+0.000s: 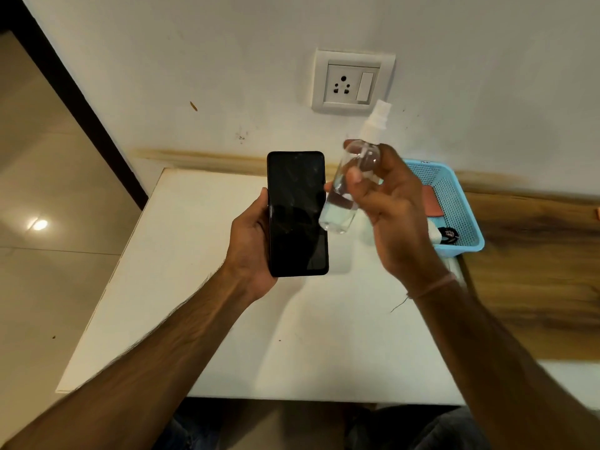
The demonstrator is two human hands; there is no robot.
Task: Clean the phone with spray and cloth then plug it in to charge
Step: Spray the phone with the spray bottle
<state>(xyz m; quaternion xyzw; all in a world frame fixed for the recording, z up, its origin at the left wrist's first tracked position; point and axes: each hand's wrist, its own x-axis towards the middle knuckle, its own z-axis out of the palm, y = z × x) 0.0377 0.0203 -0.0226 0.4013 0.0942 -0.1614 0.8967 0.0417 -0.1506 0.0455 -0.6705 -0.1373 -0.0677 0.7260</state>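
My left hand (251,241) holds a black phone (297,214) upright above the white table, its dark smudged screen facing me. My right hand (389,209) grips a clear spray bottle (339,207) just right of the phone, tilted with its white nozzle (380,115) pointing up and away. The bottle holds clear liquid. A reddish-brown cloth (433,203) lies in the blue basket, partly hidden behind my right hand. A white and black charger item (446,235) also sits in the basket.
A white wall socket with a switch (352,81) is on the wall above the table. The blue plastic basket (454,190) stands at the table's right back corner. The white table (181,287) meets a wooden surface (532,271) on the right. Tiled floor lies to the left.
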